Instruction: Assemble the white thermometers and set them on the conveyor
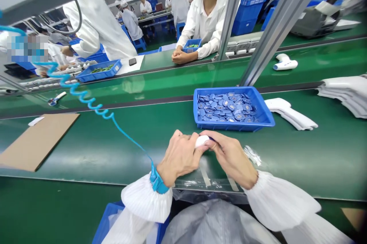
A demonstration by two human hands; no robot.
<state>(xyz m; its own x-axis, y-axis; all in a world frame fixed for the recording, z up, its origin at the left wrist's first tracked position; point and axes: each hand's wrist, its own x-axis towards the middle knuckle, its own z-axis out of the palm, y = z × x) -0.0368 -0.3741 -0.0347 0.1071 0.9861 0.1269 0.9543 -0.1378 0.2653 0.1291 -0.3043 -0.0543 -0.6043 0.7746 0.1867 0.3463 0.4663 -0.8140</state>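
Note:
Both of my hands meet over the near green work surface, holding a small white rounded plastic piece (202,141) between them. My left hand (183,154) is closed round its left side, a blue wrist strap (157,181) on that wrist. At the piece's right end, my right hand (231,154) pinches it with thumb and fingers, and a sliver of dark blue shows there. The fingers hide most of the piece, so its full shape cannot be made out. Just beyond my hands stands a blue tray (235,125) of many flat blue oval parts (226,104).
White curved plastic shells (289,112) lie right of the tray, with a stack of shells (346,93) farther right. A coiled blue cord (94,108) runs to my wrist strap. Brown board (38,141) lies left. A metal post (281,26) rises behind the tray. Co-workers sit across the belt.

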